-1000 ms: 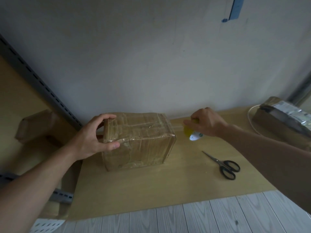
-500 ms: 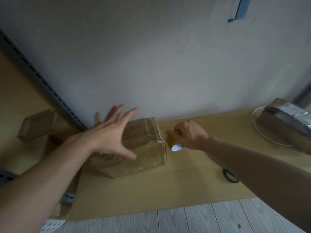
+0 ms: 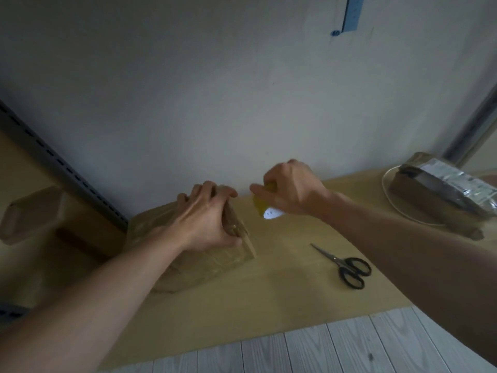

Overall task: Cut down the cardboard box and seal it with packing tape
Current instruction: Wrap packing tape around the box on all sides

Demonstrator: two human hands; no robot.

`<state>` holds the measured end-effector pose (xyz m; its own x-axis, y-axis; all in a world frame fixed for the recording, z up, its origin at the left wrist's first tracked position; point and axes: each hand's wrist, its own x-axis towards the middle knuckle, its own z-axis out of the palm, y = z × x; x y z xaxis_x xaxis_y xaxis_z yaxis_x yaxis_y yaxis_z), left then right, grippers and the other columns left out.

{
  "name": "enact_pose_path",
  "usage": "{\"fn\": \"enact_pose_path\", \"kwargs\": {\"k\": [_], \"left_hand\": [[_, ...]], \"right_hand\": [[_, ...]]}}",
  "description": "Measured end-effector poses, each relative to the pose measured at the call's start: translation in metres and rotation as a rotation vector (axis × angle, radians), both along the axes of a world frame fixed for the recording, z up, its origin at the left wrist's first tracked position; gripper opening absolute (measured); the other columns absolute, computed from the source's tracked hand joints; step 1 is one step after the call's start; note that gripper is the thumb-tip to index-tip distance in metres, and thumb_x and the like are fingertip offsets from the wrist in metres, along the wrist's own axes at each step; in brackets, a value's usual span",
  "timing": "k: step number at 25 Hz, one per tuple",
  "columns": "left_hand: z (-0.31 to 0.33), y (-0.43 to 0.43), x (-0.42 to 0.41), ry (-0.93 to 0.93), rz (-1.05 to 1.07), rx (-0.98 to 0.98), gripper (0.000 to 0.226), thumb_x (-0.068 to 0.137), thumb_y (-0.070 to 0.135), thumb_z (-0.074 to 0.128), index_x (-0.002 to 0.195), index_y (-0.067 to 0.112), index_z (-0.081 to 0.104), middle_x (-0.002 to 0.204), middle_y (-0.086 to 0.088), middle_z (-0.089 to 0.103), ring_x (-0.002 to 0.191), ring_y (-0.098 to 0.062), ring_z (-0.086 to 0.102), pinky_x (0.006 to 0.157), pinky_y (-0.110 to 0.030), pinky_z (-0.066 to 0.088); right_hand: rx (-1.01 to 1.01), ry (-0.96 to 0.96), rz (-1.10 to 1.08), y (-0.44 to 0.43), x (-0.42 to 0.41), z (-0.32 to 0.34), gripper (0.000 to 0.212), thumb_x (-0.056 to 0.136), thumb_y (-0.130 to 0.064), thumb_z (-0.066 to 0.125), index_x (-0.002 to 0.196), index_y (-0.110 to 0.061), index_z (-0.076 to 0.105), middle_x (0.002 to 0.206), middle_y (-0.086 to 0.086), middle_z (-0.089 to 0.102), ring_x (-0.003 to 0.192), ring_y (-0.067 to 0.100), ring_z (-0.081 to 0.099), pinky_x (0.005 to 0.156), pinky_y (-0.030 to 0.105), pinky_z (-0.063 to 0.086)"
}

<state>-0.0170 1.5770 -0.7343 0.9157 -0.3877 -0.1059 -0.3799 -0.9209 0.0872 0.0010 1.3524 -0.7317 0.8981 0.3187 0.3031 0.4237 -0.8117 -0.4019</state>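
On the wooden table (image 3: 269,305), close to the wall, the tape-wrapped cardboard box (image 3: 209,262) has its right edge gripped by the left hand (image 3: 207,222), fingers curled over the top and thumb on the near face. Just beside that corner the right hand (image 3: 293,192) clasps a yellow tape roll (image 3: 265,211) above the tabletop. Scissors (image 3: 347,265) lie well apart to the right, with bare wood between
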Motion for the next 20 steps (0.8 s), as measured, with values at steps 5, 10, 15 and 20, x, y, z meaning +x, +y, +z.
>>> {"fn": "enact_pose_path", "kwargs": {"k": [5, 10, 15, 20], "left_hand": [[0.021, -0.007, -0.005, 0.039, 0.024, -0.125, 0.098, 0.056, 0.077, 0.063, 0.137, 0.037, 0.024, 0.136, 0.004, 0.030, 0.129, -0.022, 0.032, 0.105, -0.046, 0.031], [0.021, -0.008, -0.012, 0.039, 0.026, -0.200, 0.096, 0.053, 0.078, 0.064, 0.130, 0.037, 0.024, 0.126, 0.009, 0.027, 0.126, -0.017, 0.031, 0.100, -0.038, 0.026], [0.025, -0.002, -0.021, 0.026, 0.128, -0.475, 0.096, 0.044, 0.074, 0.069, 0.129, 0.042, 0.035, 0.126, 0.013, 0.036, 0.124, -0.013, 0.040, 0.109, -0.044, 0.037], [0.021, -0.008, -0.025, -0.025, 0.080, -0.571, 0.095, 0.044, 0.077, 0.075, 0.124, 0.043, 0.037, 0.125, 0.011, 0.040, 0.122, -0.013, 0.042, 0.107, -0.048, 0.041]], "right_hand": [[0.045, -0.117, 0.043, 0.016, 0.001, 0.065, 0.058, 0.086, -0.038, 0.062, 0.045, -0.014, 0.030, 0.042, 0.002, 0.028, 0.044, 0.021, 0.026, 0.049, 0.030, 0.032], [-0.022, -0.204, 0.065, 0.033, -0.006, 0.087, 0.058, 0.085, -0.038, 0.063, 0.047, -0.015, 0.024, 0.045, 0.002, 0.021, 0.049, 0.023, 0.020, 0.051, 0.027, 0.020], [-0.051, -0.157, 0.028, 0.014, -0.001, 0.071, 0.056, 0.087, -0.046, 0.062, 0.047, -0.013, 0.040, 0.043, 0.001, 0.035, 0.043, 0.021, 0.034, 0.059, 0.027, 0.037], [0.008, -0.028, -0.018, -0.006, 0.001, 0.040, 0.061, 0.087, -0.052, 0.061, 0.046, -0.015, 0.036, 0.042, -0.001, 0.033, 0.044, 0.020, 0.035, 0.048, 0.027, 0.029]]}}
